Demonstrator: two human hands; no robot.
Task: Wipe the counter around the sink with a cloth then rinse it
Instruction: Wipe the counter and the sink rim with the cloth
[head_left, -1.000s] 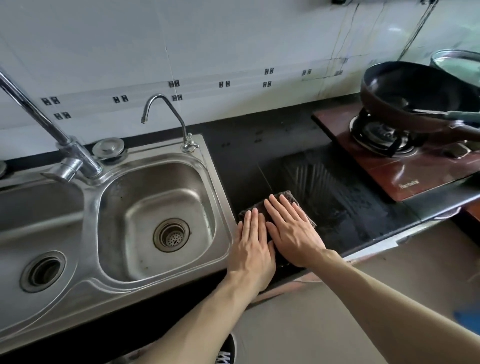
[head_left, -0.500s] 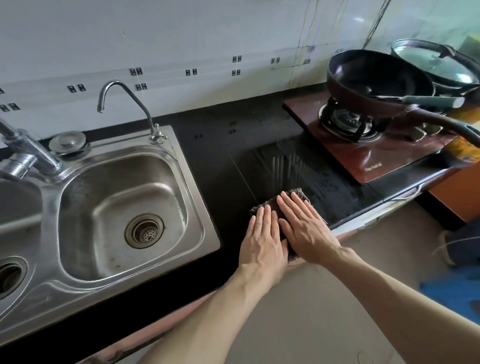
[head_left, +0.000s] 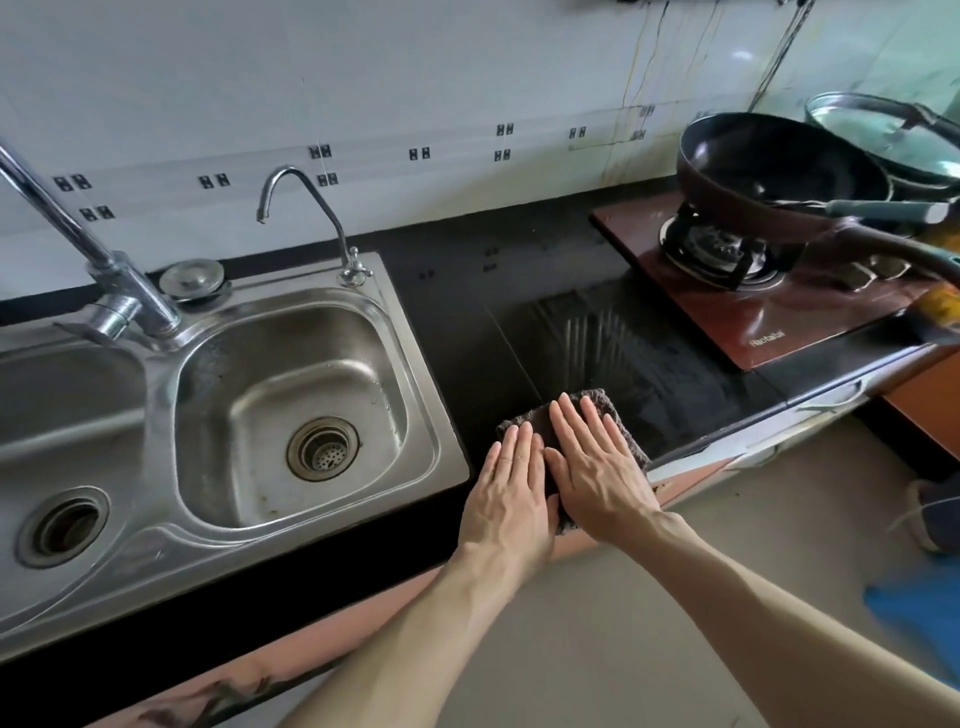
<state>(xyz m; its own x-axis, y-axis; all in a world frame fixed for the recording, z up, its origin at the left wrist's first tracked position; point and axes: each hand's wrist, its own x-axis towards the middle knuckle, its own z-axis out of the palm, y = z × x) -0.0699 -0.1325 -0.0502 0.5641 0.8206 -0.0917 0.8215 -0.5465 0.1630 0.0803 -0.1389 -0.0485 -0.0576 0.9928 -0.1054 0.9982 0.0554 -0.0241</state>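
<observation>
A dark brown cloth (head_left: 597, 404) lies on the black counter (head_left: 467, 322) to the right of the steel sink (head_left: 421, 374), near the counter's front edge. My left hand (head_left: 511, 493) and my right hand (head_left: 597, 467) lie side by side on it, palms flat, fingers straight, pressing it down. Only the cloth's far edge and right side show around my fingers. Wet wipe streaks (head_left: 623, 353) mark the counter just beyond the cloth.
The sink has two basins, a tall tap (head_left: 104, 260) at the left and a thin curved tap (head_left: 311, 208) at the rear. A red gas stove (head_left: 753, 322) at the right carries a dark wok (head_left: 769, 171), with a glass lid (head_left: 883, 135) behind it.
Both hands have slid the cloth a little to the right, away from the sink's edge, and back toward the counter's front. The view has swung slightly.
</observation>
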